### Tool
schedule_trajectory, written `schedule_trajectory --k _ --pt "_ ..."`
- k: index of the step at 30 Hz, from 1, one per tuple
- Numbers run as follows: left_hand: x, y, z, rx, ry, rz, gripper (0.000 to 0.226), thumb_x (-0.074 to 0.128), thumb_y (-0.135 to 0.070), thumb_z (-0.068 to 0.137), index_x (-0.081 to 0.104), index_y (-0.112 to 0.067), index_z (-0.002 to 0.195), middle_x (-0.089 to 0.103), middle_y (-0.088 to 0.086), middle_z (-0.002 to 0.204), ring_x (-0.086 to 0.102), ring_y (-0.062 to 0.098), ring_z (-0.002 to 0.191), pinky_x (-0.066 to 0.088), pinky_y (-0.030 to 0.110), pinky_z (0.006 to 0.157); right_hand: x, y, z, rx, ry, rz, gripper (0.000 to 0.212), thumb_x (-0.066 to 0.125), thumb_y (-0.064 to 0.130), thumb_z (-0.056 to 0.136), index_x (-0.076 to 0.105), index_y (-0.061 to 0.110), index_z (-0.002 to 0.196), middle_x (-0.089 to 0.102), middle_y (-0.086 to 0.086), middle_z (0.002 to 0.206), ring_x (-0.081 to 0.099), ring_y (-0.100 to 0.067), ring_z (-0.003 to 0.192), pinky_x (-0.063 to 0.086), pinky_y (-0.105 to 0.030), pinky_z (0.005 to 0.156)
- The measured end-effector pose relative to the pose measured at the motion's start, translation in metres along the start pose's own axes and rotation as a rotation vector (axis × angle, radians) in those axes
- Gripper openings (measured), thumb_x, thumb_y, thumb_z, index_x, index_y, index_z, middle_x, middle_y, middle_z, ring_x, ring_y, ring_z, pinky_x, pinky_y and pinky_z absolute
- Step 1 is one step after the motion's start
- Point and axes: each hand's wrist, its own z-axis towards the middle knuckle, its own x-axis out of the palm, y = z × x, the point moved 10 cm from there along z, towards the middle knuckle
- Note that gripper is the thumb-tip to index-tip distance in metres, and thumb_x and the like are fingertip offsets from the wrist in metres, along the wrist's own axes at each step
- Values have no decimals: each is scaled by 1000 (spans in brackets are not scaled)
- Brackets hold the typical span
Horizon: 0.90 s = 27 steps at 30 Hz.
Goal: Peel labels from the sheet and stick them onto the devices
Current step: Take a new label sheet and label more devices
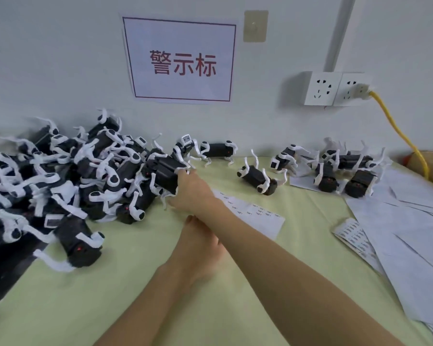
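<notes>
The devices are small black robot dogs with white legs. A big pile of devices (68,176) covers the left of the pale green table (110,290). My right hand (191,193) reaches across to the pile's right edge and grips one black device (164,172) by its end. My left hand (200,243) lies on the table under my right forearm, its fingertips hidden. A white label sheet (258,217) with small labels lies flat just right of my right wrist.
Several more devices (333,168) stand or lie along the wall at the back right. One standing device (218,149) faces left. Loose paper sheets (405,236) and a second label sheet (354,237) cover the right side. A yellow cable (400,132) hangs from the wall socket.
</notes>
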Motion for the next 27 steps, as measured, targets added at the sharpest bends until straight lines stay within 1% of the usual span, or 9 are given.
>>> schedule_trajectory --k 3,5,7,10,15,18,22,25,27 --pt "-4 0 0 8 -30 9 28 49 -13 97 59 -5 122 62 13 118 54 34 117 31 33 88 -4 -3 -4 46 -34 117 46 72 45 87 61 8 111 60 -13 113 58 -33 105 50 -34 82" --pt "-7 -5 -1 45 -56 -3 21 52 -13 93 61 -8 112 64 12 110 54 35 108 25 34 77 -16 -9 -13 67 -82 235 32 67 38 85 55 10 75 61 -9 81 60 -32 82 44 -30 61" --pt "-7 -8 1 66 -53 16 23 53 -21 94 60 -15 115 61 3 118 48 27 115 32 36 79 -34 -17 -28 59 -109 347 32 65 33 83 49 12 65 60 -5 67 64 -28 70 42 -29 56" --pt "-4 -3 4 39 -36 27 22 51 -30 97 58 -27 118 52 -9 124 42 17 117 38 36 93 -59 -34 -60 1 -117 609 21 65 29 87 61 13 74 63 -1 69 63 -16 62 51 -34 64" --pt "-9 0 4 54 -107 56 21 53 -28 100 62 -28 119 53 -12 111 50 18 108 38 36 89 -75 -79 -118 -71 -132 920 17 55 16 101 67 15 113 71 7 89 67 -13 73 52 -25 69" --pt "-24 7 5 -48 -212 -387 17 50 -19 104 64 -30 103 63 -9 82 61 19 85 44 36 77 -67 -102 -143 -53 -105 1099 24 53 12 104 62 14 126 74 -3 95 68 -14 77 51 -23 69" --pt "-2 6 6 -333 23 -1341 38 43 -47 104 65 -21 120 73 8 99 72 28 89 50 41 83 -68 -113 -157 -67 -174 1009 27 59 11 101 63 22 125 77 7 104 68 -3 89 48 -12 77" --pt "11 -21 -1 -271 300 -1400 63 31 -55 102 58 -10 137 68 21 126 65 40 104 52 46 90 -66 -109 -157 -73 -234 922 23 67 19 98 67 24 121 74 10 109 67 -5 101 49 -19 86" --pt "9 -28 -3 -232 341 -1429 66 28 -52 104 54 -6 143 60 28 136 59 39 104 51 43 86 -68 -105 -158 -82 -278 864 23 70 31 91 69 28 114 72 14 103 64 -2 96 47 -16 82"
